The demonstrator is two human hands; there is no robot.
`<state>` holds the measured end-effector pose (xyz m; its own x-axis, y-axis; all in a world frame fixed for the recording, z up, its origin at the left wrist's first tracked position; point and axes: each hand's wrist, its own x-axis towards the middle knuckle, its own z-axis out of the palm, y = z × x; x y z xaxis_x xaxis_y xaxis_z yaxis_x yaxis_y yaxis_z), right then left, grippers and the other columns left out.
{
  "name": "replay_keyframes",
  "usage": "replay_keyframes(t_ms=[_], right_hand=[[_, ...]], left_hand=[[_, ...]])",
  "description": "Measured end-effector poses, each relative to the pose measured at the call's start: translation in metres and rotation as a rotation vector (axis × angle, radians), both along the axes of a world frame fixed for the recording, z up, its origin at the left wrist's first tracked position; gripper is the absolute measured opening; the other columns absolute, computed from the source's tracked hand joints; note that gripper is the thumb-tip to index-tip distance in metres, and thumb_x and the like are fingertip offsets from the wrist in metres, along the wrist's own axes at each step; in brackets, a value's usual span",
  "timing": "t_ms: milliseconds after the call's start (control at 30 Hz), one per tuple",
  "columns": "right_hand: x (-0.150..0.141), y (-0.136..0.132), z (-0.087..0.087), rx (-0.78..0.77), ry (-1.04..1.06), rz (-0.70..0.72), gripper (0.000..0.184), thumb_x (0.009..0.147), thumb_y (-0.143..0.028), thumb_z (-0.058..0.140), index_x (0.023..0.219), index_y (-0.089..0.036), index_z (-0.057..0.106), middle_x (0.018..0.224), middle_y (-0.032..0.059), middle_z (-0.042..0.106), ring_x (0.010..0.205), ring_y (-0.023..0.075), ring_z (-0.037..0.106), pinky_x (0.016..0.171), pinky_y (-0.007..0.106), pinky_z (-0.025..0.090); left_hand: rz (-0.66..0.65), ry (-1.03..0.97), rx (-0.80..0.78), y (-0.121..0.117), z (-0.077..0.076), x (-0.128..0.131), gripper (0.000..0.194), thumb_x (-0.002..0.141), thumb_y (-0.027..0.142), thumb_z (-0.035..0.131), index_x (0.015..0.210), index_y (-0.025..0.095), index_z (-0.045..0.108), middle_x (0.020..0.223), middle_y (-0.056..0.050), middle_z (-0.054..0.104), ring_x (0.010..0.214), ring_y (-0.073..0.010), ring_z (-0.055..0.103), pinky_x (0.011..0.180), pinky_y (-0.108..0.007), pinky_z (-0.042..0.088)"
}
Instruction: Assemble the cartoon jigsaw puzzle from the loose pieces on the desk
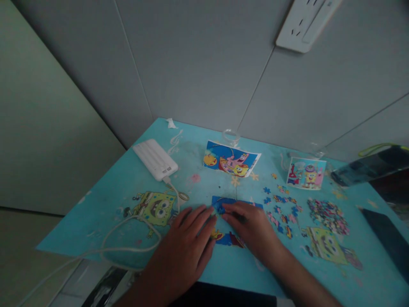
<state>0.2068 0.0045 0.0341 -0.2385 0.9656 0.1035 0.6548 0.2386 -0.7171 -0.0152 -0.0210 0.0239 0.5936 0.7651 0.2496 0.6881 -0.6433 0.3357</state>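
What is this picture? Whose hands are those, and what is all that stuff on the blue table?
There is no machine here. A person wears a camera on their head, so you look down at their own two hands, as if through their eyes. The left hand and the right hand lie flat, pressing on a partly built jigsaw puzzle. Neither hand has lifted anything up.

The blue table cover has cartoon sponge pictures printed on it. Behind the hands lies a picture card, and a second picture card lies to the right. Loose puzzle pieces are scattered beside the right hand, with a heap of pieces further right. On the left lies a white power bank with a white cable running off the table.
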Motion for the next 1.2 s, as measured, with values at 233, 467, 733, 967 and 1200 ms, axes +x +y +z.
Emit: replay_keyframes(t_ms=[233,467,733,967,1200], right_hand=[[-0.0014,-0.0035,-0.0024,0.11,-0.256,-0.005,0.019,0.084,-0.035,0.081,0.095,-0.023,0.071,0.083,0.0028,0.07,0.08,0.0243,0.065,0.077,0.041,0.049],[-0.0036,-0.007,0.0007,0.124,-0.357,0.012,0.03,0.079,-0.045,0.083,0.084,-0.022,0.065,0.078,0.0029,0.068,0.079,0.0258,0.063,0.075,0.04,0.044],[0.0038,-0.0079,0.0015,0.098,-0.282,0.005,0.02,0.085,-0.035,0.08,0.094,-0.022,0.068,0.083,0.0021,0.069,0.082,0.0232,0.063,0.081,0.039,0.045],[0.0052,-0.0071,-0.0007,0.069,-0.255,0.011,0.016,0.089,-0.032,0.076,0.103,-0.025,0.071,0.086,0.0022,0.068,0.083,0.0224,0.063,0.081,0.038,0.046],[0.0041,-0.0069,0.0016,0.063,-0.221,0.023,0.009,0.09,-0.029,0.074,0.098,-0.025,0.073,0.089,0.0016,0.069,0.085,0.0214,0.064,0.084,0.038,0.045]], left_hand=[[0.002,0.008,-0.03,-0.0006,0.0006,-0.0004,0.04,0.103,0.033,0.047,0.141,0.023,0.054,0.15,-0.004,0.052,0.14,-0.0259,0.045,0.117,-0.052,0.038],[0.001,0.009,-0.03,0.0002,0.0011,-0.0001,0.039,0.104,0.034,0.046,0.139,0.022,0.055,0.149,-0.005,0.054,0.139,-0.0264,0.046,0.116,-0.052,0.038],[-0.003,0.015,-0.023,0.0001,0.0017,-0.0008,0.038,0.104,0.033,0.046,0.139,0.021,0.055,0.149,-0.005,0.054,0.139,-0.0256,0.046,0.116,-0.052,0.039],[-0.008,0.018,-0.021,-0.0001,0.0008,-0.0002,0.039,0.103,0.033,0.047,0.14,0.021,0.054,0.15,-0.005,0.053,0.139,-0.0262,0.046,0.115,-0.052,0.039],[-0.004,-0.008,-0.03,0.0005,0.0011,0.0002,0.038,0.102,0.032,0.049,0.139,0.022,0.055,0.149,-0.005,0.054,0.138,-0.0268,0.046,0.116,-0.053,0.039]])
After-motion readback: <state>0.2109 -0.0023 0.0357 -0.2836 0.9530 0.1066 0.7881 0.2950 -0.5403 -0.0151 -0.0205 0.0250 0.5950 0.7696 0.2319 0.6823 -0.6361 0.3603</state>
